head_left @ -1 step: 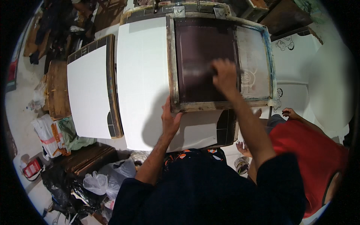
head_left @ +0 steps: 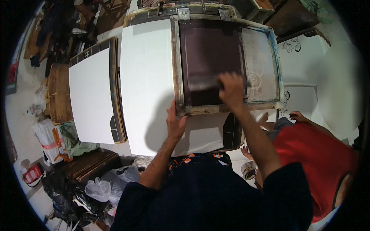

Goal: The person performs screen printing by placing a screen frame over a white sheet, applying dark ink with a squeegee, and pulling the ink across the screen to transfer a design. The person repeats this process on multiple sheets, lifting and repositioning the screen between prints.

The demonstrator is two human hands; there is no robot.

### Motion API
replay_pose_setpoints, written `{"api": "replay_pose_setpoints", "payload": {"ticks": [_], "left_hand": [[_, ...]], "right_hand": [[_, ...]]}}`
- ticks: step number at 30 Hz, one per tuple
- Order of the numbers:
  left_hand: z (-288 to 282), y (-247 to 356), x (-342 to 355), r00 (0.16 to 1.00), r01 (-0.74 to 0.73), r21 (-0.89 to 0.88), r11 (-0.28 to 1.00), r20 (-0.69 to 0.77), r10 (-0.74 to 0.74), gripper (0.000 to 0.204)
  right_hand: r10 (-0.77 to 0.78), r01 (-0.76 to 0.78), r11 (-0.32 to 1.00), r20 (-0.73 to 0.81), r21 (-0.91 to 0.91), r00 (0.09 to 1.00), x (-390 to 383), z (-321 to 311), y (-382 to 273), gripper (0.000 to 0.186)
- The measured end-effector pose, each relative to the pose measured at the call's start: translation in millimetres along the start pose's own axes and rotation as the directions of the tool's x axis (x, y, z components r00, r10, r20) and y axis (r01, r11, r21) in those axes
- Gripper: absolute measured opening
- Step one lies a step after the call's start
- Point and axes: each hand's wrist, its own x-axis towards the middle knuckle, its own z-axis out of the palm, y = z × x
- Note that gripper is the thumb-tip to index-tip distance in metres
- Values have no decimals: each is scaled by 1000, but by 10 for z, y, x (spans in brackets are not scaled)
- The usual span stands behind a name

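Note:
A wooden-framed printing screen (head_left: pixel 178 77) lies over white material (head_left: pixel 146 69) on a board. Its mesh is dark purple in the middle and pale on the right side. My right hand (head_left: pixel 232 86) is closed around a squeegee (head_left: pixel 204 83), which spans the dark mesh crosswise and is blurred by motion. At the screen's near left corner my left hand (head_left: pixel 176 123) grips the frame, fingers along its left side and thumb at the near edge. The squeegee's blade edge cannot be made out.
A second board with white material (head_left: pixel 90 92) stands to the left. Metal clamps (head_left: pixel 184 14) sit at the screen's far edge. Close on my right is a person in a red top (head_left: pixel 312 161). Plastic bags (head_left: pixel 111 184) and a can (head_left: pixel 248 170) are nearby.
My right hand and the squeegee have moved toward me along the dark mesh. My left hand keeps its place on the frame corner. The person's hand at the right has shifted slightly.

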Motion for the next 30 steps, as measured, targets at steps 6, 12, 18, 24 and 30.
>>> {"api": "replay_pose_setpoints", "payload": {"ticks": [6,12,18,24,30], "left_hand": [[-148,430,70,983,-183,-193,964,-51,177,114],[-685,1799,275,929,-368,-345,863,-166,330,118],[-1607,1495,1331,747,-662,-151,734,-210,630,81],[-2777,-1540,992,907,66,344,937,-411,87,51],[-3028,-3271,-360,864,470,786,402,-316,-392,89]], "right_hand": [[-29,33,999,-204,19,978,-847,-363,-538,47],[-201,60,962,-543,-266,815,-9,-1376,-563,58],[-158,-31,953,-584,-301,796,953,-2669,-769,66],[-80,-47,976,-553,-210,830,1342,-3188,-1017,69],[-37,-64,980,-487,-189,873,1767,-3522,-987,70]]}}
